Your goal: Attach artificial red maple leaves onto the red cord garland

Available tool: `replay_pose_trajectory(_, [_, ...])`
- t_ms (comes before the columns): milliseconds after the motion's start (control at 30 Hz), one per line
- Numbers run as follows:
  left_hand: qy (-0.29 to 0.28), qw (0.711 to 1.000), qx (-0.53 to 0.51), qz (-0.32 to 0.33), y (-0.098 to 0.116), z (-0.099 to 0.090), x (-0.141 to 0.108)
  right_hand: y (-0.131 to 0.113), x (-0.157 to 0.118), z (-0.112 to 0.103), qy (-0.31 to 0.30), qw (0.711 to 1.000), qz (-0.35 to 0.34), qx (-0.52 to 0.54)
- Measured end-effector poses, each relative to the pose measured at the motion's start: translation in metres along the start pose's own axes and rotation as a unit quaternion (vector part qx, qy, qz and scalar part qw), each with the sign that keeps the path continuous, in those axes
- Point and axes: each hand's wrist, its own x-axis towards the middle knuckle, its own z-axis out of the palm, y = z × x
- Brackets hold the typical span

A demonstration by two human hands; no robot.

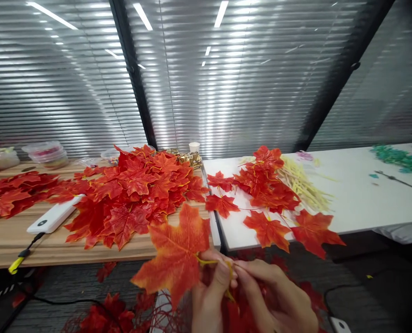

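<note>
Blinds (234, 97) hang behind the wooden worktop (88, 252); on my feed, left hand (211, 291) and right hand (280, 296) have each grip clamped on the red leaf (178, 252)'s yellow stem (206, 262)

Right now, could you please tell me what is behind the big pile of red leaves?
Behind the pile, a clear tub shows at its left and gold wrappers at its right, with a white cup beyond them. Anything the pile covers cannot be seen.
</note>
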Motion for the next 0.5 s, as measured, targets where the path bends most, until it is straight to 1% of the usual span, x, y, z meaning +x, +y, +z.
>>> replay_pose_trajectory(67, [0.015,0.999,-0.027,-0.009,0.004,0.005,-0.001,-0.004,-0.001,0.006,0.009,0.999,0.035,0.027])
replay_pose_trajectory(133, [0.015,0.999,-0.044,-0.013,0.008,0.008,0.000,-0.008,0.000,0.011,0.021,0.995,0.072,0.065])
replay_pose_trajectory(233, [0.013,0.998,-0.056,-0.001,0.011,0.009,0.004,-0.010,0.005,0.016,0.040,0.984,0.116,0.132])
replay_pose_trajectory(267, [0.014,0.998,-0.056,0.004,0.011,0.009,0.006,-0.009,0.007,0.016,0.036,0.979,0.126,0.154])
replay_pose_trajectory(367, [0.015,0.999,-0.047,0.018,0.012,0.011,0.009,-0.003,0.014,0.017,-0.005,0.964,0.160,0.211])
replay_pose_trajectory(500, [0.011,0.998,-0.024,0.054,0.014,0.015,0.016,0.010,0.018,0.019,-0.058,0.932,0.209,0.292])
